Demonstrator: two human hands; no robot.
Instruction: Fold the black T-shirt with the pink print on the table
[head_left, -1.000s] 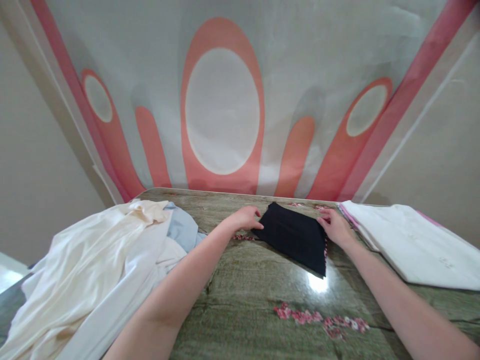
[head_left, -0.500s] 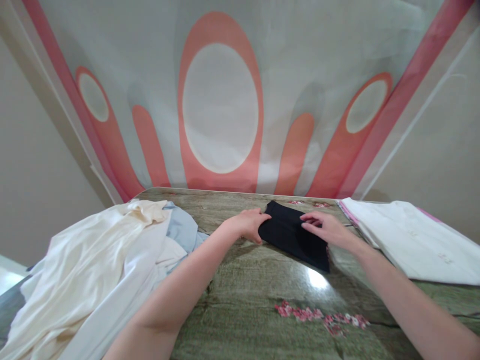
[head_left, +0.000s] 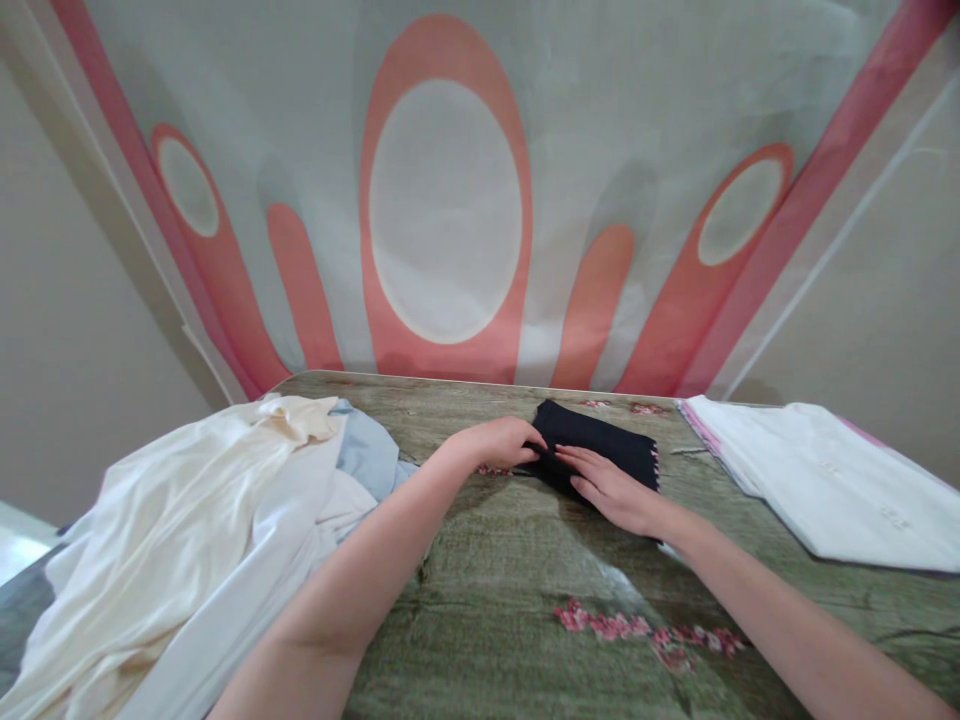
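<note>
A small folded black cloth point(head_left: 600, 442) lies near the far edge of the green marbled table point(head_left: 487, 600). My left hand point(head_left: 499, 442) curls its fingers onto the cloth's left edge, pinching it. My right hand point(head_left: 611, 488) lies flat on the near part of the cloth, fingers stretched out and pointing left, pressing it down. Part of the cloth is hidden under that hand.
A loose heap of cream, white and pale blue garments point(head_left: 195, 530) covers the table's left side. A flat stack of folded white cloth point(head_left: 825, 485) sits at the right. A curtain with pink ovals point(head_left: 450, 200) hangs behind the table. Pink flower print point(head_left: 645, 630) marks the near tabletop.
The black cloth has been folded over into a narrower shape. My right hand moved from its right edge across to its near left part and now lies flat. My left hand stayed at the left edge.
</note>
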